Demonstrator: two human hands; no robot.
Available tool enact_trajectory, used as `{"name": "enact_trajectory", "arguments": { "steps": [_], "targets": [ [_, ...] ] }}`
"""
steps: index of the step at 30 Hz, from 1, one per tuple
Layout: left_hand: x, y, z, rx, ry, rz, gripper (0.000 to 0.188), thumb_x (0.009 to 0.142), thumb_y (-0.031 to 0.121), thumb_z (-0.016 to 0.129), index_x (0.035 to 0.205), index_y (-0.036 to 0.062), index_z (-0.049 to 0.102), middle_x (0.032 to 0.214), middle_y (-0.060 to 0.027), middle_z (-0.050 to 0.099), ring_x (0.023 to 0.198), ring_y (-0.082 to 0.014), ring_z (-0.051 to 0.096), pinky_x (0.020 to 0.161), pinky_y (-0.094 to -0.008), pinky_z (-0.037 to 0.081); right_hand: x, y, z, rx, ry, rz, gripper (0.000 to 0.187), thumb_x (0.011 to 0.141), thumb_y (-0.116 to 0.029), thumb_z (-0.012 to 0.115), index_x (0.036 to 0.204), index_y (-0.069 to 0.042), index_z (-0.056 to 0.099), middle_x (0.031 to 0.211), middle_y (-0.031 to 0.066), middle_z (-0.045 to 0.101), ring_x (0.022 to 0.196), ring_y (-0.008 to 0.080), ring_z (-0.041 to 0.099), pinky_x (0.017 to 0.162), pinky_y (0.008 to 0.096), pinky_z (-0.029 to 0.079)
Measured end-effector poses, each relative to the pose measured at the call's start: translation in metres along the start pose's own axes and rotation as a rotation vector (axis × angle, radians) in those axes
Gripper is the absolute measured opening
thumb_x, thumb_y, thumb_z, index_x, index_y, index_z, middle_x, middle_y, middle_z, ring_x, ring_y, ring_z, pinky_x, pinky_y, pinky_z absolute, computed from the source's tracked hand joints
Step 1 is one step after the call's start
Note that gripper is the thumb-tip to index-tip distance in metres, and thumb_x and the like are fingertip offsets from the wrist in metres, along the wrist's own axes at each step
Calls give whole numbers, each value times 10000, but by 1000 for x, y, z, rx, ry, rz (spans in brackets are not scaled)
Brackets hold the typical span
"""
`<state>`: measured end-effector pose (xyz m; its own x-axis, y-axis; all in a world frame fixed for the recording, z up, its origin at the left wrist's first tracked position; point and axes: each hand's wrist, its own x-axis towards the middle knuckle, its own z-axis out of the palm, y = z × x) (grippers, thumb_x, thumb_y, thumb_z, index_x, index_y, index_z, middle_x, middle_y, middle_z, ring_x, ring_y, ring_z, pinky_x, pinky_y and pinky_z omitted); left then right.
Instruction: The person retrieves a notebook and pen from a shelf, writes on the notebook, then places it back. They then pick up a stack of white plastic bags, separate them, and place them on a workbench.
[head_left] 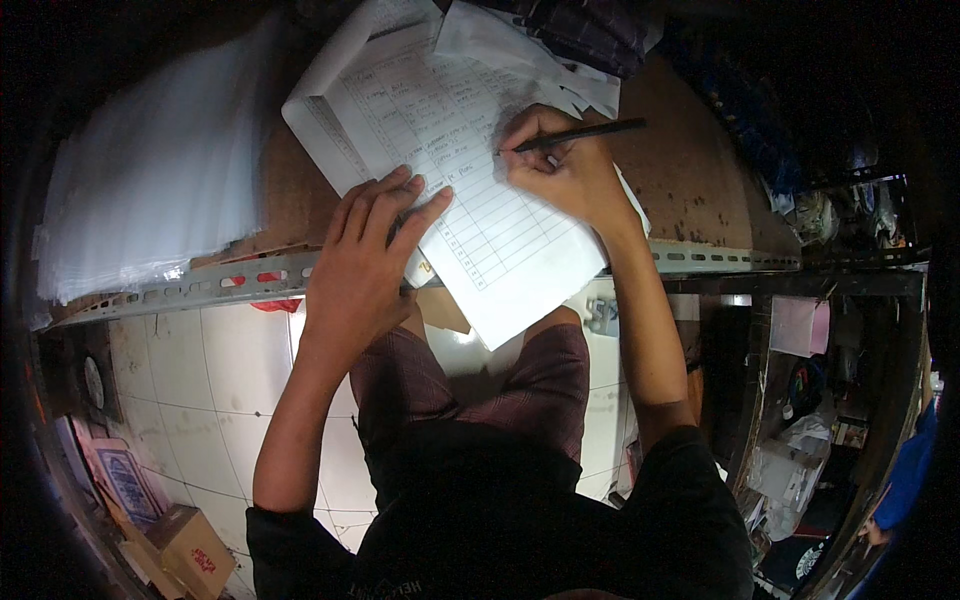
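A stack of white paper sheets (540, 255) lies tilted on the brown tabletop, its near corner hanging past the front edge. The top sheet carries a ruled table, with handwriting in its upper rows and blank rows lower down. My right hand (562, 170) grips a black pen (600, 133), whose tip meets the sheet near the right end of a written row. Flat on the left margin of the sheet rests my left hand (372, 245), fingers spread and holding nothing.
Piled clear plastic sheets or bags (160, 170) cover the table's left side. A perforated metal strip (720, 260) runs along the front edge. Cluttered shelves with a clear plastic bag (790, 465) stand at right. A cardboard box (190, 555) sits lower left; dark cloth (590, 30) lies at the back.
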<state>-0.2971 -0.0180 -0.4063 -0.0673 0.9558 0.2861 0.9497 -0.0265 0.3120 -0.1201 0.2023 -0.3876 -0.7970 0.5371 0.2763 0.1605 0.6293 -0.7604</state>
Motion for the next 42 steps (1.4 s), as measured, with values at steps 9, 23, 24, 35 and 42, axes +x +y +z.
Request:
{"name": "enact_trajectory", "arguments": {
  "steps": [9,23,24,35,42],
  "targets": [
    [2,0,-1,36,15,16,1032,586,109,922,1521,262,512,1419,-64,523,1431,-293,453,1236,-483,376,1,5,-1,17,-23,-12,185,797,20,756,952,-32,670,940,2,657,796,51,557,683,223,460],
    [1,2,0,34,8,-11,1128,519,48,917,1536,264,480,1417,-39,508,1439,-260,441,1264,-471,353,-2,9,-1,91,21,18,191,805,-9,776,965,-37,675,928,2,659,813,50,567,688,219,451],
    [1,2,-1,33,7,-12,1127,518,45,915,1535,265,482,1416,-38,510,1440,-260,441,1264,-470,353,-1,9,-1,77,28,24,188,805,-8,774,959,-38,671,933,2,659,814,51,567,691,219,451],
    [2,2,-1,31,8,-7,1121,508,19,900,1526,258,499,1411,-35,513,1441,-259,442,1261,-470,352,-2,9,-2,41,75,-26,175,790,42,747,919,-27,650,903,5,655,782,56,568,677,218,459],
    [1,2,0,24,15,-6,1123,512,19,904,1529,255,492,1403,-37,516,1437,-256,445,1272,-469,341,1,10,-3,18,29,-18,172,788,32,757,921,-25,664,886,-7,643,739,45,544,644,219,441]
  ]
}}
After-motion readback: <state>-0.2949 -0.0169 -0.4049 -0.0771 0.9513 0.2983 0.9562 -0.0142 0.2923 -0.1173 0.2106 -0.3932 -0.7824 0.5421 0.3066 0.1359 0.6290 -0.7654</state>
